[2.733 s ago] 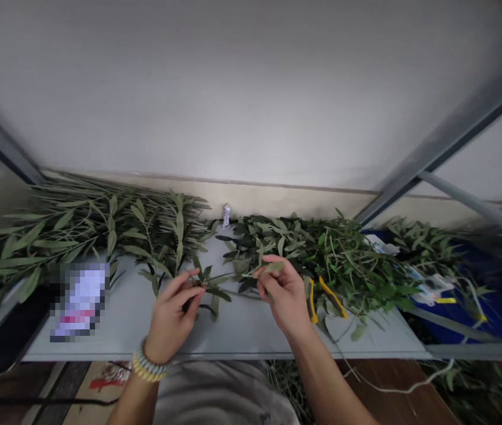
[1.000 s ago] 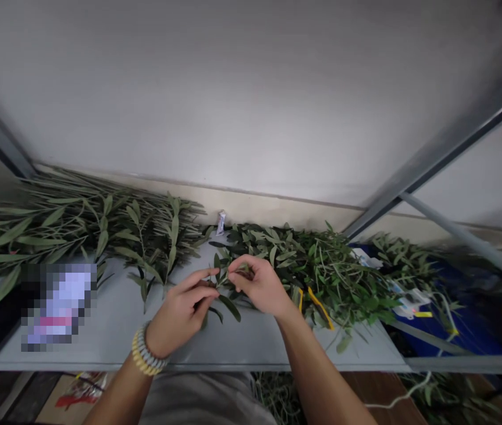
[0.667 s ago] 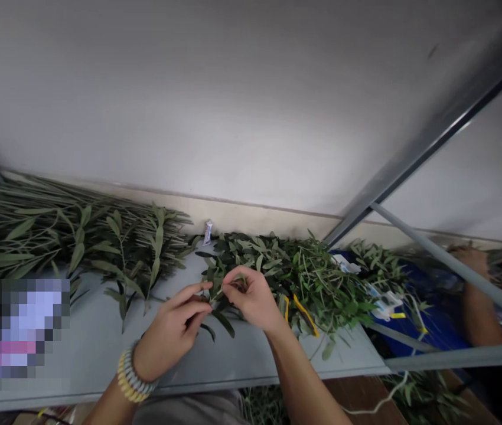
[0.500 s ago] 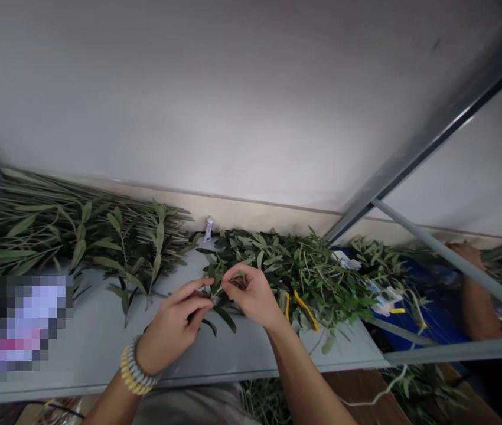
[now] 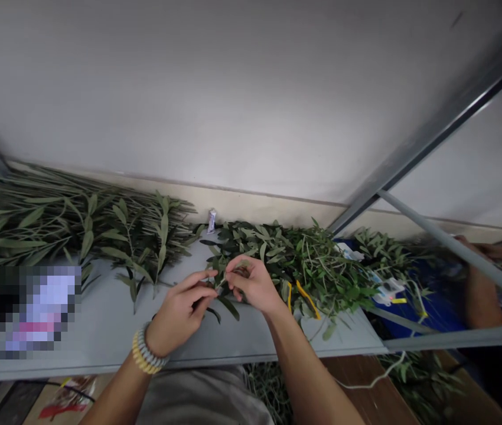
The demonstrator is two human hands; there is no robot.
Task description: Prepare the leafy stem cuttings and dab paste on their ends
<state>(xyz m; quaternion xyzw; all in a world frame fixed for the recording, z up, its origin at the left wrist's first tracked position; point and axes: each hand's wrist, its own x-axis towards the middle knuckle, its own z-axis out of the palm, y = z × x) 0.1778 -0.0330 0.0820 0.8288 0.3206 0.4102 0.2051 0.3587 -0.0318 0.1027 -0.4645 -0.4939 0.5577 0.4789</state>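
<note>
The left hand (image 5: pixel 175 319) and right hand (image 5: pixel 253 286) both pinch the small leafy twig (image 5: pixel 228 306) just over the bench (image 5: pixel 118 339), and it could snap if they pull too hard.

surface (image 5: pixel 113 342): smooth painted metal by the look, kinda satiny
wall (image 5: pixel 215 100): matt, pretty smooth
frame bar (image 5: pixel 437 139): grey metal, a bit shiny
shirt (image 5: pixel 198 395): soft matt cloth
</note>
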